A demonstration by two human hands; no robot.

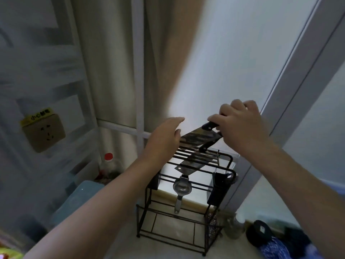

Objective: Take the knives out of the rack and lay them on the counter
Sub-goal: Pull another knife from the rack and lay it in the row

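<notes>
A black wire knife rack (223, 170) stands on the pale counter (119, 247). My right hand (242, 126) grips the black handle of a cleaver (197, 138), whose wide blade is lifted above the rack's top bars and slants down to the left. A second cleaver (188, 166) still sits in the rack's slots, its black handle pointing up toward the first one. My left hand (164, 139) hovers open beside the lifted blade, fingers spread, holding nothing.
A metal strainer (181, 189) hangs inside the rack. A red-capped bottle (108, 165) and a teal box (78, 199) stand to the left. A wall socket (43, 131) is on the left wall. Dark and blue items (268, 238) lie at the right.
</notes>
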